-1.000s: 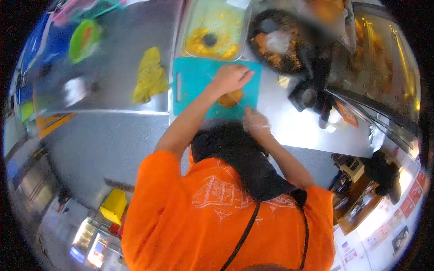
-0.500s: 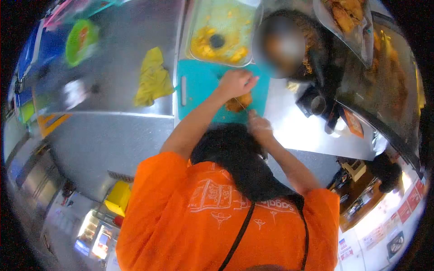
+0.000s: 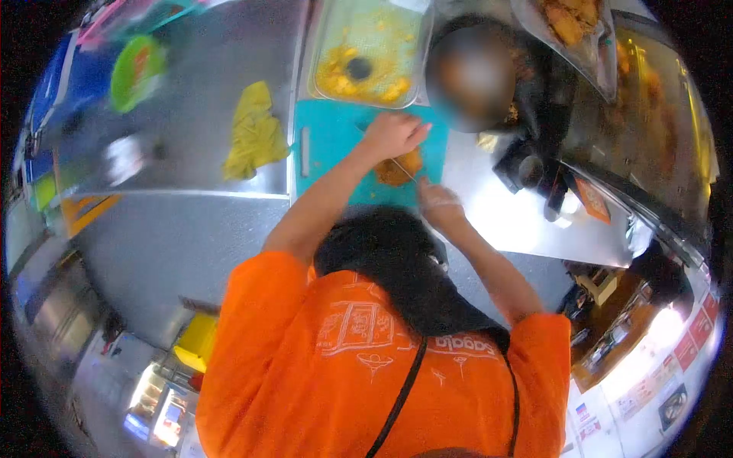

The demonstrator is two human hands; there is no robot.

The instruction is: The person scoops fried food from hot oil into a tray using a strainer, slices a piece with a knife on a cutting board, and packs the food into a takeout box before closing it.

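Head view, contents of the station by size. Worktop [image 3: 496,195]: bare metal, carrying the lot. Cutting board [image 3: 321,137]: teal, slotted at its left end. Tray [image 3: 359,101]: clear, rectangular, just beyond the board, yellow pieces inside. Pan [image 3: 477,23]: dark, round, to the right of the tray, contents mostly blurred. Cloth [image 3: 256,133]: yellow-green, crumpled, left of the board. Left hand [image 3: 393,135]: above the board, fingers bent close together over the far part of the blade; whether they pinch it cannot be told. Right hand [image 3: 440,204]: at the board's near right corner, fingers closed round the handle end, detail blurred. Browned food piece [image 3: 387,175]: flat on the board, between the hands. Knife [image 3: 405,171]: thin, slanting across the piece. Step in hand, by judgement: a two-handed cut through the piece. Next move calls for even downward pressure, a steady blade and left fingers clear of the edge.
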